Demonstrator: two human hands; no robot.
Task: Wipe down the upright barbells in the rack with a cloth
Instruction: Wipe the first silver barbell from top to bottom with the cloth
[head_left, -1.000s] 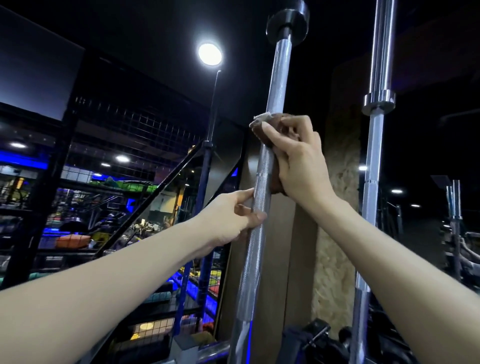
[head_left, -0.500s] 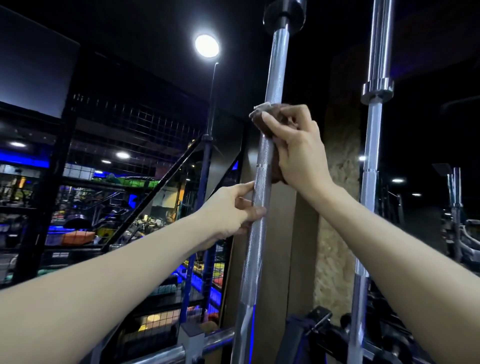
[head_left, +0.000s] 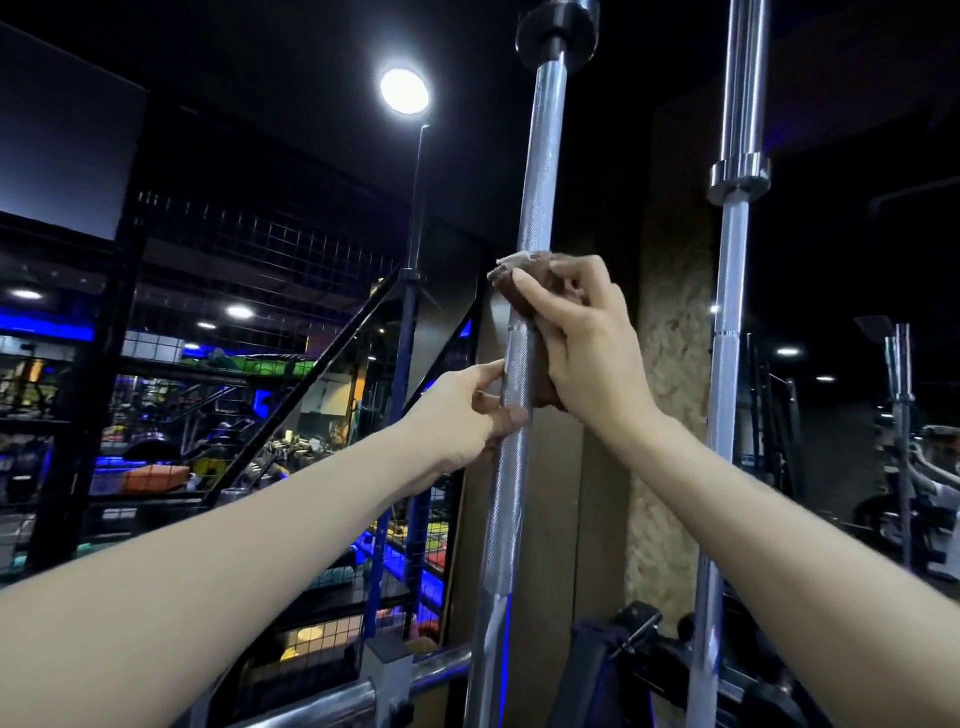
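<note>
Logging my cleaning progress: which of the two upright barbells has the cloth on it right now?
The left barbell, gripped by both hands with the brown cloth around it. The right barbell stands untouched.

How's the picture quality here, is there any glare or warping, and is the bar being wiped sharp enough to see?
Head view: the ceiling lamp blows out to a white disc with a halo; the room around it is very dark. Wide-angle distortion leans the near barbell and the second barbell. The knurling is sharp; the brown cloth under the right hand is slightly soft.
</note>
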